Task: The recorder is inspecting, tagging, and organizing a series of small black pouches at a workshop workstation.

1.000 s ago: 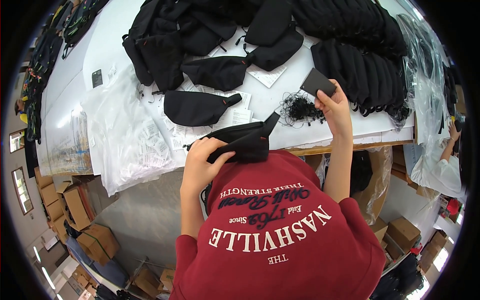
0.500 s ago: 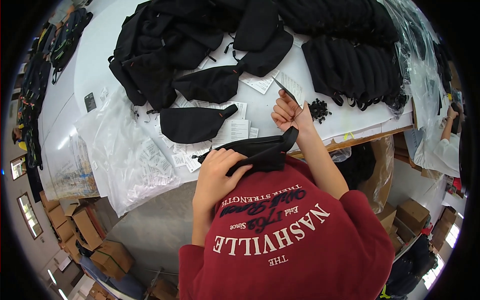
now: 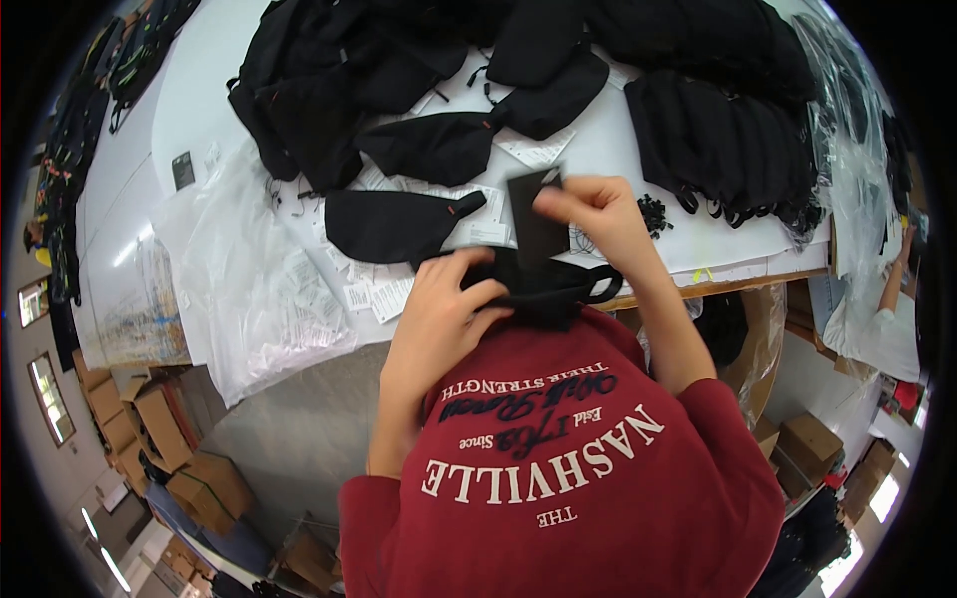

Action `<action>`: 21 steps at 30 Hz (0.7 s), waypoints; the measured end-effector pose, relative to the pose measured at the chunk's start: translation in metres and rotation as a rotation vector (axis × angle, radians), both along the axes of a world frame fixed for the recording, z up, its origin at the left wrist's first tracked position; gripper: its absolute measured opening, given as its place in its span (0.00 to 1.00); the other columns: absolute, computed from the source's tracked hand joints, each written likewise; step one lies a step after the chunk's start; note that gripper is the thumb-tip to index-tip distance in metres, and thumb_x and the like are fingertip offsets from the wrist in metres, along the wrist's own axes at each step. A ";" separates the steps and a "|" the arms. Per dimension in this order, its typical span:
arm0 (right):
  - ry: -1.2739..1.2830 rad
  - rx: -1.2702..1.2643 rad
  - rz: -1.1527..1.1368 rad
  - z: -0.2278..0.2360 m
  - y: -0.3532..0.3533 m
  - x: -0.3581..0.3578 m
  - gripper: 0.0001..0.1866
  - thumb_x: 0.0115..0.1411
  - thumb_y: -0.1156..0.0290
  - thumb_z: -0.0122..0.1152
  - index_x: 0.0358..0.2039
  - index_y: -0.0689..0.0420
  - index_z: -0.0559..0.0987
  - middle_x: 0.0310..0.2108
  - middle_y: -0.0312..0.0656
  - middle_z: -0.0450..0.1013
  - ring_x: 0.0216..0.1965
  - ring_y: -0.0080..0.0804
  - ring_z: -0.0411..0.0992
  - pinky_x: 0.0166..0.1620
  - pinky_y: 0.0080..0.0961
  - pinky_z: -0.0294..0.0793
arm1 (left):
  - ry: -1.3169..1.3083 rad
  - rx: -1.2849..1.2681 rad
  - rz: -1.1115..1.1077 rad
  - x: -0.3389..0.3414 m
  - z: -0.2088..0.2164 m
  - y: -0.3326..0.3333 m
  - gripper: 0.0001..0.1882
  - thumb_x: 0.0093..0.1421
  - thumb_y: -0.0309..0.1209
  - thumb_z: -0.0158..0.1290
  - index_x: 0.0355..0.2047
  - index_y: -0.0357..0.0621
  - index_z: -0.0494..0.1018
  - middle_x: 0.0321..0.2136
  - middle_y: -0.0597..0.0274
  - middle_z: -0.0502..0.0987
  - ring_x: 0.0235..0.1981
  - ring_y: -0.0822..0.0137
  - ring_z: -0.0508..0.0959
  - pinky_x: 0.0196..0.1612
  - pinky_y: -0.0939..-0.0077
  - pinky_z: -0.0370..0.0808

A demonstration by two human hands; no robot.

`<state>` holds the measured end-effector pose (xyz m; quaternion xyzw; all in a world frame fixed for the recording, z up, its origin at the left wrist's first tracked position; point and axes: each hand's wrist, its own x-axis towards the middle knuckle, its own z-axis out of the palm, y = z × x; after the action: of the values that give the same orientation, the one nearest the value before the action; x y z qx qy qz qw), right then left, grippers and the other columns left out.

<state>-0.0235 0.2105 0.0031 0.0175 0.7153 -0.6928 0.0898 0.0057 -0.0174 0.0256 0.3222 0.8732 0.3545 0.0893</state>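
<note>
My left hand (image 3: 439, 309) grips a black fabric pouch (image 3: 558, 287) held against my chest, just off the table's front edge. My right hand (image 3: 596, 211) pinches a flat black card (image 3: 536, 221) upright just above the pouch's top. Both forearms rise from my red sweatshirt. A small heap of black cords (image 3: 653, 212) lies on the white table (image 3: 189, 110) right of my right hand. Another black pouch (image 3: 389, 224) lies flat on the table just beyond my left hand.
Piles of black pouches (image 3: 329, 90) cover the far side, and a row of them (image 3: 728, 140) lies at right. Paper tags (image 3: 379, 289) and clear plastic bags (image 3: 249, 289) lie at left. Cardboard boxes (image 3: 189, 478) sit on the floor. Another person (image 3: 887, 309) stands at the right.
My right hand came back from the far right of the table with the black card and now holds it over the pouch. My left hand kept its grip on the pouch.
</note>
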 end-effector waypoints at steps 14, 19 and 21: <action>0.224 0.672 0.608 0.023 0.001 0.021 0.16 0.44 0.57 0.72 0.18 0.56 0.78 0.09 0.39 0.64 0.12 0.34 0.64 0.20 0.25 0.60 | -0.160 0.438 0.716 -0.008 -0.043 -0.038 0.06 0.54 0.29 0.57 0.30 0.41 0.73 0.27 0.58 0.75 0.34 0.57 0.73 0.45 0.68 0.66; 0.383 0.618 0.643 0.022 -0.003 0.020 0.14 0.45 0.60 0.71 0.17 0.56 0.78 0.09 0.37 0.65 0.12 0.34 0.64 0.20 0.25 0.61 | 0.165 -0.267 0.955 0.003 -0.109 -0.101 0.13 0.50 0.32 0.60 0.30 0.39 0.69 0.28 0.56 0.74 0.34 0.54 0.72 0.42 0.63 0.66; 0.373 0.598 0.638 0.022 -0.007 0.022 0.13 0.46 0.61 0.71 0.17 0.56 0.79 0.08 0.37 0.66 0.12 0.34 0.64 0.22 0.25 0.63 | 0.170 -0.276 0.934 0.000 -0.107 -0.103 0.13 0.50 0.32 0.61 0.29 0.40 0.69 0.27 0.56 0.74 0.34 0.54 0.72 0.42 0.63 0.66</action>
<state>-0.0013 0.2035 0.0252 -0.3025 0.8570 -0.3856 0.1591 0.0052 -0.1201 -0.0809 -0.0905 0.9674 0.2100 -0.1087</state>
